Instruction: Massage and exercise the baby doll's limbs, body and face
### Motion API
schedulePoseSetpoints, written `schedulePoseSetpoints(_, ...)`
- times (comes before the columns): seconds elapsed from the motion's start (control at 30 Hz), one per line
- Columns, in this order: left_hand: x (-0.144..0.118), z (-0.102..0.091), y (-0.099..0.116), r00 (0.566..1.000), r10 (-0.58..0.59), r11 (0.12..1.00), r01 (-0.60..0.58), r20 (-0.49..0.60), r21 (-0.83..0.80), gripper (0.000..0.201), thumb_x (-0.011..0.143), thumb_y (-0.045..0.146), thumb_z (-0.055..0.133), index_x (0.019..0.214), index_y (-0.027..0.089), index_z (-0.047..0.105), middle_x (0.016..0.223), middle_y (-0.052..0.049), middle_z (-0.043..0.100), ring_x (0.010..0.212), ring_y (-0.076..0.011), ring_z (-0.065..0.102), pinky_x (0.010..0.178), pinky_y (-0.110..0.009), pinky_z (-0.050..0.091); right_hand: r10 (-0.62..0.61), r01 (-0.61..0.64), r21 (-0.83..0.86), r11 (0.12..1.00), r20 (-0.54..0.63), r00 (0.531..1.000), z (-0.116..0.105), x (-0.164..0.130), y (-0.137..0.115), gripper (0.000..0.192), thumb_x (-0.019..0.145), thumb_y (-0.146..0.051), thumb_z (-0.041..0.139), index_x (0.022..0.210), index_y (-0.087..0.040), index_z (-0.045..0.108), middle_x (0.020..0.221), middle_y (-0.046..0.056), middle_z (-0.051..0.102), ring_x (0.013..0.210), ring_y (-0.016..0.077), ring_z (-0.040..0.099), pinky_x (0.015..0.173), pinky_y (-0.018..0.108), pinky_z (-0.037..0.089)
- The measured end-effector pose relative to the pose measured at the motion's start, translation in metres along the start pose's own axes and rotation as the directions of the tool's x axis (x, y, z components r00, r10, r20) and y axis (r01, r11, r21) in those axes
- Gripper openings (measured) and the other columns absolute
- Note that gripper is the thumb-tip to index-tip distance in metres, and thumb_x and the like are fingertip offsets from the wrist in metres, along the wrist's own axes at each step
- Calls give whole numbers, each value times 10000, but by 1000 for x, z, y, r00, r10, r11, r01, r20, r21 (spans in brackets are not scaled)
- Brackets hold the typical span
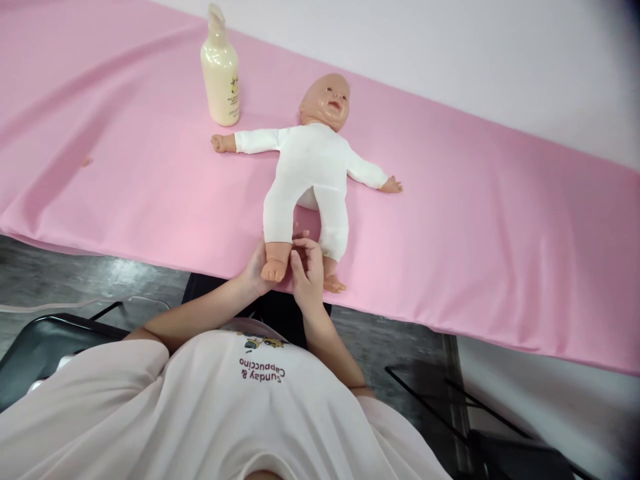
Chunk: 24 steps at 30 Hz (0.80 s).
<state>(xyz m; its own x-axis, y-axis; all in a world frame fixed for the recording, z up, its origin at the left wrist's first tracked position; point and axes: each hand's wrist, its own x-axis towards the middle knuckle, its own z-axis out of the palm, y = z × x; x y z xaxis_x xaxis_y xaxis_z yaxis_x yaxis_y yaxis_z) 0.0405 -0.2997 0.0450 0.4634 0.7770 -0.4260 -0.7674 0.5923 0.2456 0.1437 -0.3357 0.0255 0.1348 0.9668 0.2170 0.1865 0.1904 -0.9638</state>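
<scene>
A baby doll (313,157) in a white suit lies on its back on the pink cloth, arms spread and legs towards me. My left hand (257,268) is wrapped round the outer side and underside of the doll's leg on the left, above its bare foot (275,263). Most of those fingers are hidden behind the leg. Between the two legs, my right hand (309,275) has its fingers bent and closed against the inner side of that same leg, at the cuff. The doll's other foot (334,280) rests on the cloth beside my right hand.
A cream-coloured pump bottle (220,77) stands upright beyond the doll's arm on the left. Pink cloth (450,220) covers the table, with folds and a front edge close to me. A black chair (55,340) is at lower left, and black metal legs (425,400) show at lower right.
</scene>
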Motion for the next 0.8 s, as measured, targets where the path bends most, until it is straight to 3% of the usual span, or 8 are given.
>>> schedulePoseSetpoints(0.13, -4, -2, -3, 998, 52, 997, -53, 19, 54, 485, 986, 516, 494, 1065, 108, 744, 1092, -135, 779, 1291, -277, 648, 1152, -365, 472, 13, -13, 74, 997, -7, 1000, 0, 0, 0, 334, 1000, -520, 528, 1125, -211, 542, 1101, 57, 645, 978, 138, 654, 909, 312, 582)
schedulePoseSetpoints(0.23, -8, 0, -5, 992, 105, 991, -110, 66, 75, 361, 981, 413, 533, 1030, 118, 735, 1118, -130, 769, 1349, -272, 609, 1202, -379, 418, -6, 4, 91, 996, 21, 1000, 0, -1, -1, 407, 959, -557, 592, 1197, -233, 534, 1175, 70, 640, 1052, 159, 651, 953, 333, 581)
schedulePoseSetpoints(0.33, -11, 1, -6, 994, 92, 993, -96, 54, 74, 311, 1016, 313, 468, 1006, 142, 727, 1094, -107, 770, 1360, -236, 602, 1225, -373, 388, -3, -1, 120, 993, 33, 999, -1, -1, -1, 469, 921, -579, 642, 1228, -240, 536, 1191, 78, 647, 1114, 182, 648, 988, 358, 580)
schedulePoseSetpoints(0.43, -9, 3, -6, 998, 57, 997, -57, 5, 48, 432, 1068, 427, 388, 1011, 152, 717, 1113, -109, 761, 1374, -225, 590, 1241, -379, 370, 12, -14, 106, 994, 23, 1000, -2, 1, 2, 421, 945, -548, 623, 1212, -227, 565, 1236, 87, 648, 1229, 192, 620, 1085, 382, 545)
schedulePoseSetpoints(0.53, -7, 5, -6, 998, 59, 998, -58, -34, 23, 586, 1067, 579, 310, 1010, 151, 705, 1142, -116, 748, 1379, -220, 585, 1244, -357, 369, 5, -6, 93, 996, 10, 1000, -2, 2, 3, 347, 993, -489, 562, 1210, -218, 579, 1240, 87, 654, 1224, 171, 624, 1073, 356, 546)
schedulePoseSetpoints(0.7, -4, 3, -4, 999, 48, 999, -48, -21, 20, 623, 982, 705, 432, 1032, 155, 721, 1118, -116, 753, 1292, -248, 643, 1186, -371, 442, -43, 40, 111, 993, 17, 999, 0, 0, -1, 320, 1012, -455, 536, 1234, -226, 558, 1269, 88, 635, 1203, 159, 620, 1045, 334, 542)
schedulePoseSetpoints(0.8, -3, -1, -3, 1000, -10, 998, 9, 8, 60, 648, 980, 723, 412, 1019, 163, 736, 1073, -108, 759, 1193, -254, 691, 1125, -389, 493, -115, 114, 139, 984, -4, 993, 0, -3, 0, 356, 961, -507, 612, 1176, -235, 530, 1154, 65, 613, 1134, 169, 615, 1016, 347, 539)
